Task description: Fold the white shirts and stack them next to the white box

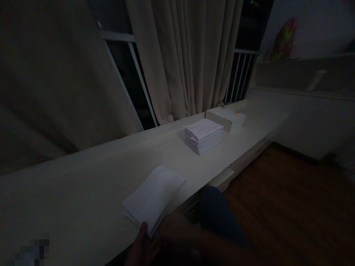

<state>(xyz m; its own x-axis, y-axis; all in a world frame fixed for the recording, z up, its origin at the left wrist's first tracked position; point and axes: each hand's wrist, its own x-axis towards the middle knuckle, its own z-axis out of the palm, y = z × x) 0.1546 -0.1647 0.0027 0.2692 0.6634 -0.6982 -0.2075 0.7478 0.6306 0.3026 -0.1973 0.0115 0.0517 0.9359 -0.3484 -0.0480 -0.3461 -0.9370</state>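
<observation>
A folded white cloth (pixel 156 194) lies at the front edge of the pale counter, slightly askew. My left hand (pixel 142 245) holds its near corner, the thumb along the edge and the other fingers in deep shadow. Close beside it, my right hand (pixel 173 225) is at the cloth's right side, dark and smeared, so its fingers do not show clearly. Farther along the counter stands a neat stack of folded white cloths (pixel 204 136), apart from both hands.
A white box (pixel 229 117) stands behind the stack on the long counter (pixel 91 177). Beige curtains (pixel 191 55) hang along the back before barred windows. Drawers (pixel 249 155) line the counter's front above a wooden floor (pixel 266 199). My knee (pixel 216 210) is against the front.
</observation>
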